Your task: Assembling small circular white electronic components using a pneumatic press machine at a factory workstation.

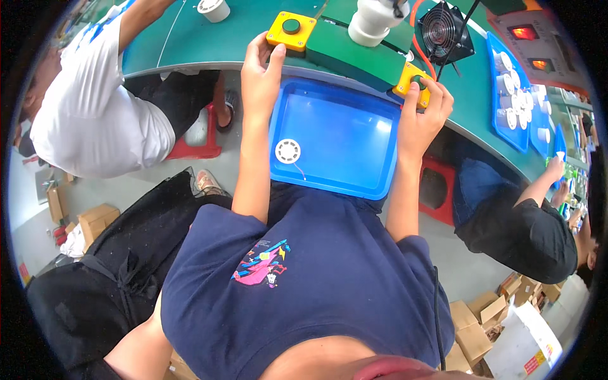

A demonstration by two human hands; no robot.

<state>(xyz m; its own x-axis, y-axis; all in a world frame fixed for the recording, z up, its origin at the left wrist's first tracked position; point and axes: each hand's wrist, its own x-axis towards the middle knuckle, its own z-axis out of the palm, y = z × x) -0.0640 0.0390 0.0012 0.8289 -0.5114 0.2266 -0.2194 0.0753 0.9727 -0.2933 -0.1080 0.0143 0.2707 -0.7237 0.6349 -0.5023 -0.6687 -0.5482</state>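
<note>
My left hand [261,76] holds the left corner of a yellow button box [303,39] with a dark green push button on top; its thumb lies against the near edge. Around the second yellow button box [405,78], at the right end of a green block, curls my right hand [424,117], its thumb by the dark button. Between my forearms a blue tray [335,133] rests at the table's near edge. A round white slotted part [288,151] with a thin wire lies toward its left side.
A white cylindrical machine head [373,22] rises behind the green block [345,50]. Right of it are a black fan [443,31], an orange hose and a box with lit red switches [524,33]. Blue trays of white cups [506,85] stand farther right. People sit on both sides.
</note>
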